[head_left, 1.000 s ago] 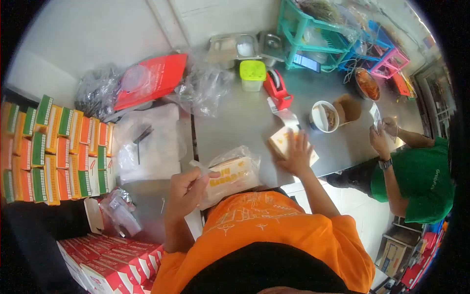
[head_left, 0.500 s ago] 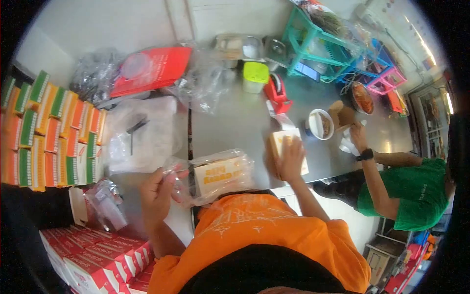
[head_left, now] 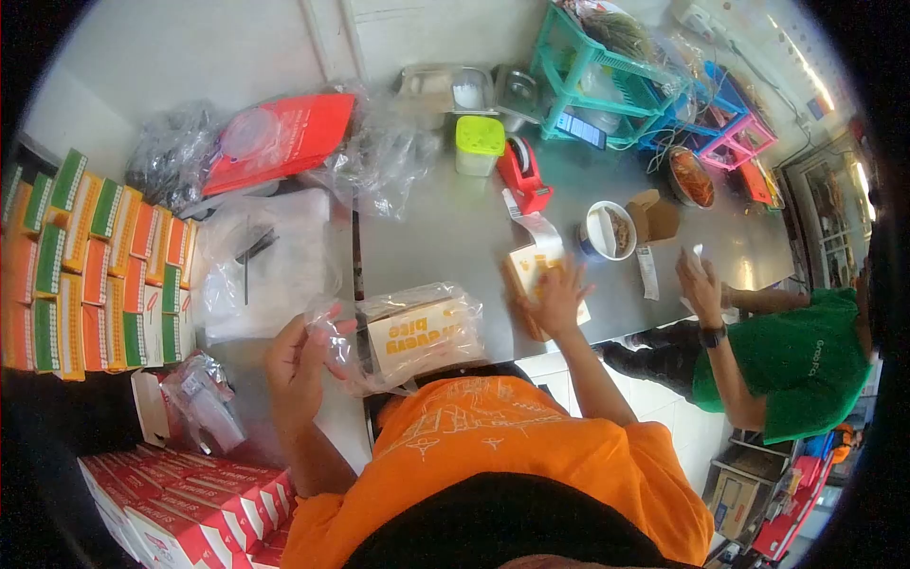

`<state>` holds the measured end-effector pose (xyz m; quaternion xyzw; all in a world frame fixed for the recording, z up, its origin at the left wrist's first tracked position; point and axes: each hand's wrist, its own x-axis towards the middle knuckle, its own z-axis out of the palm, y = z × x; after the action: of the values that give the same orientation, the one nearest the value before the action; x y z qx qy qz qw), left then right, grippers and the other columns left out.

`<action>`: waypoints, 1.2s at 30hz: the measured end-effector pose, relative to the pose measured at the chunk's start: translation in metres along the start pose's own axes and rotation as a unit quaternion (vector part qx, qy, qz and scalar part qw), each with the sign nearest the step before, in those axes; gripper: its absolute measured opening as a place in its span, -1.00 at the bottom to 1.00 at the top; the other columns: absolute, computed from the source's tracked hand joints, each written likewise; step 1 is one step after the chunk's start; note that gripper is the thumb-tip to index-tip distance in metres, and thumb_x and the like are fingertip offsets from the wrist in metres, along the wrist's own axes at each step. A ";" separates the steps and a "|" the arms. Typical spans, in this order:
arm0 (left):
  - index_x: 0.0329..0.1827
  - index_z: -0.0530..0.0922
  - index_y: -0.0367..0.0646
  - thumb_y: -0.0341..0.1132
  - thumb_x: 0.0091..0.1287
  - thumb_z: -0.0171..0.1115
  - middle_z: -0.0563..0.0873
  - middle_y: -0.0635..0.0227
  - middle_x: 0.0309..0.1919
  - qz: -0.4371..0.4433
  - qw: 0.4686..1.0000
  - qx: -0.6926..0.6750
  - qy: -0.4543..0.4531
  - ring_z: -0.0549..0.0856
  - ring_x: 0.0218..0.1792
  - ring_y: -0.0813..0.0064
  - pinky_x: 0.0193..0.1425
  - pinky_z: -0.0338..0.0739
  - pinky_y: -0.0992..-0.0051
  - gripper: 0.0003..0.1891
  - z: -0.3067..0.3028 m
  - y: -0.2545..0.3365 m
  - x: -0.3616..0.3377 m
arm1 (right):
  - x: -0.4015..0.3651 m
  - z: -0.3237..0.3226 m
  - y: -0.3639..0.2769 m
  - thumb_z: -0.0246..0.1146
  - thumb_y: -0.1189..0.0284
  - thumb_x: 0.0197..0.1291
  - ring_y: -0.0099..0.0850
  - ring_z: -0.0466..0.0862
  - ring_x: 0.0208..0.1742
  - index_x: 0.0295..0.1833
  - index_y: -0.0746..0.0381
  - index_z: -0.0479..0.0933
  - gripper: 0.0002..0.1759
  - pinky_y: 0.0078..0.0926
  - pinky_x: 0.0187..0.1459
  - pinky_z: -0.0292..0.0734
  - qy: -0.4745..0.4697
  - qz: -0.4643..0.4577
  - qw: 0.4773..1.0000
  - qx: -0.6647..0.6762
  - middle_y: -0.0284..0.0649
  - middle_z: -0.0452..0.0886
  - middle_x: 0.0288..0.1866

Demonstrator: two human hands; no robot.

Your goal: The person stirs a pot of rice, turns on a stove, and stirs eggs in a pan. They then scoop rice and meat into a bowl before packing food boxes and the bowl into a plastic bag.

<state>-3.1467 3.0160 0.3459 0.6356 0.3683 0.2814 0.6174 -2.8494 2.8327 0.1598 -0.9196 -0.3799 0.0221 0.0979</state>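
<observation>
My left hand [head_left: 296, 365] pinches the mouth of a clear plastic bag [head_left: 453, 302]. Inside the bag lies a cardboard food box [head_left: 417, 334] with yellow lettering. My right hand [head_left: 559, 298] rests spread over a second food box [head_left: 523, 275], touching its top without gripping it. A strip of paper or tape [head_left: 538, 228] runs from that box's far end toward a red tape dispenser [head_left: 523, 180]. To the right of this box stands a round white tub [head_left: 608, 232] with food in it.
A co-worker's hand [head_left: 700, 284] holds something white at the right. Near it are a paper slip [head_left: 647, 273], an open brown box [head_left: 654, 216] and a food bowl [head_left: 691, 178]. Clear bags [head_left: 275, 303] lie left; stacked cartons [head_left: 95, 275] stand beyond. A green-lidded tub [head_left: 479, 142] stands behind.
My right hand's fingers have spread on the box, while my left hand keeps the bag. The co-worker's hand has drawn back from the brown box, and a paper slip shows on the table.
</observation>
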 end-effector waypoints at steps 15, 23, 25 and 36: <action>0.12 0.40 -0.42 0.25 0.23 -0.04 0.63 0.28 -0.46 0.012 0.997 -0.024 -0.066 0.47 -0.70 0.69 -0.60 0.36 0.71 -0.23 -0.016 -0.006 -0.012 | 0.003 -0.147 -0.036 0.50 0.32 -0.47 -0.17 0.24 0.27 0.37 0.11 -0.08 0.21 -0.19 0.24 0.16 -0.224 -0.026 0.823 0.521 -0.07 0.19 0.21; 0.23 0.26 -0.43 0.59 -0.02 -0.39 0.50 0.12 0.08 -0.020 0.996 -0.041 -0.078 0.57 -0.06 0.43 -0.16 0.51 0.52 0.15 -0.005 -0.007 -0.008 | -0.012 -0.095 -0.175 0.52 0.25 -0.40 -0.19 0.17 0.31 0.32 0.23 -0.23 0.26 -0.13 0.27 0.11 -0.036 -0.186 0.693 0.696 -0.10 0.04 0.27; 0.24 0.24 -0.43 0.60 -0.04 -0.41 0.46 0.11 0.13 -0.014 0.995 -0.062 -0.079 0.54 0.01 0.40 -0.09 0.48 0.50 0.17 -0.012 -0.013 -0.003 | -0.016 -0.054 -0.180 0.52 0.23 -0.37 -0.15 0.20 0.29 0.30 0.22 -0.13 0.18 -0.12 0.25 0.14 -0.034 -0.236 0.696 0.677 -0.06 0.08 0.25; 0.25 0.26 -0.37 0.21 0.24 -0.01 0.58 0.29 -0.09 -0.014 0.979 -0.078 -0.190 0.55 -0.43 0.70 -0.38 0.40 0.73 -0.22 -0.011 -0.025 0.008 | -0.015 -0.060 -0.157 0.29 0.12 -0.11 0.00 0.27 0.22 0.24 0.09 0.29 -0.26 -0.10 0.24 0.11 -0.136 -0.534 0.828 0.105 0.05 0.24 0.22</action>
<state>-3.1537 3.0280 0.3213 0.6225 0.2303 0.1751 0.7272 -2.9621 2.9205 0.2492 -0.5452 -0.8164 0.1311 0.1380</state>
